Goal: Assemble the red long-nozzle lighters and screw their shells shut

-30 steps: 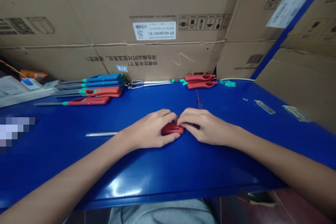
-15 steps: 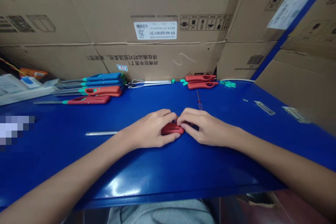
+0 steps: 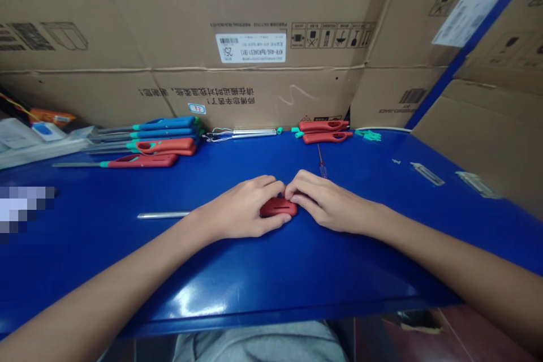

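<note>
A red long-nosed gas lighter (image 3: 280,207) lies on its side on the blue table, its thin metal tube (image 3: 163,215) pointing left. My left hand (image 3: 244,209) is wrapped over the lighter, with the thumb along the near side of the red handle; the middle of the lighter is hidden under it. At the handle's right end, my right hand (image 3: 324,201) has its fingers curled and pinched together against the upper edge. Whether a small part sits between those fingertips cannot be seen.
Blue and red lighters (image 3: 165,124) are stacked at the back left. Metal tubes (image 3: 254,133), red lighter handles (image 3: 324,137) and green parts (image 3: 368,135) line the cardboard (image 3: 271,90). A screwdriver (image 3: 323,168) lies behind my right hand; clear plastic pieces (image 3: 427,173) are at right.
My right hand has shifted slightly left and up along the handle's end, and its fingers have moved closer to my left hand. The left hand and lighter stay almost still.
</note>
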Motion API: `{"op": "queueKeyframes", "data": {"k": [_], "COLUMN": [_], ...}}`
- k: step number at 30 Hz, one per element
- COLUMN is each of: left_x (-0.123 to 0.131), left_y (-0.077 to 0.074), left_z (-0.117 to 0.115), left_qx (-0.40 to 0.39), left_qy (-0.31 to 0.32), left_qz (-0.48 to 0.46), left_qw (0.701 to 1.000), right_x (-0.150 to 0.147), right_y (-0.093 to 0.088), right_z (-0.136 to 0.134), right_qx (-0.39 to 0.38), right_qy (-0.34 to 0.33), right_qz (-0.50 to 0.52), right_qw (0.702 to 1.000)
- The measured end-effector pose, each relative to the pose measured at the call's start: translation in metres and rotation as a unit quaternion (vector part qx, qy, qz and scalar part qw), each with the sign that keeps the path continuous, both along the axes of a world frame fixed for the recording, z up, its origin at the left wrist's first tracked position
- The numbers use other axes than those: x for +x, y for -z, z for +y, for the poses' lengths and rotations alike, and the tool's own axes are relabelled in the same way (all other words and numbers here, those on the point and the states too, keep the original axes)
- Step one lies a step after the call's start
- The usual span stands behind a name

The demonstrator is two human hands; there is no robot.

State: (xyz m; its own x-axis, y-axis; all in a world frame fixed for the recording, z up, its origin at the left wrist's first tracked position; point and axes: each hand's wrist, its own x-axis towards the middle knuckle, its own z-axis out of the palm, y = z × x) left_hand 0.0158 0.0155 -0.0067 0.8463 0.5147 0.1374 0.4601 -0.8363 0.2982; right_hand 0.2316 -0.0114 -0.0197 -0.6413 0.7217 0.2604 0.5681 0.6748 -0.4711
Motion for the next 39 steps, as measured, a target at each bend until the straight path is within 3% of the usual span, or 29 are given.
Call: {"op": "queueKeyframes", "data": {"k": [9,30,39], "left_x": [0.0,-0.001,-0.001], "left_y": [0.0,0.0,0.001], "left_z": [0.0,0.0,0.0], "left_qx": [-0.002,-0.005,-0.005], "left_qy": [-0.003,-0.009,-0.007], "left_qz": [0.006,0.011,0.01], "left_qw": [1.0,1.0,1.0], "right_x": [0.002,0.006,0.005], "right_y": [-0.005,-0.011,-0.012], "right_z": [-0.001,-0.004,-0.005], "right_qx": [-0.01,0.046,0.027], "right_qy": [0.002,-0.026,-0.026], "right_qz": [-0.026,0.001,-0.02], "right_qw": [1.0,0.999,0.999]}}
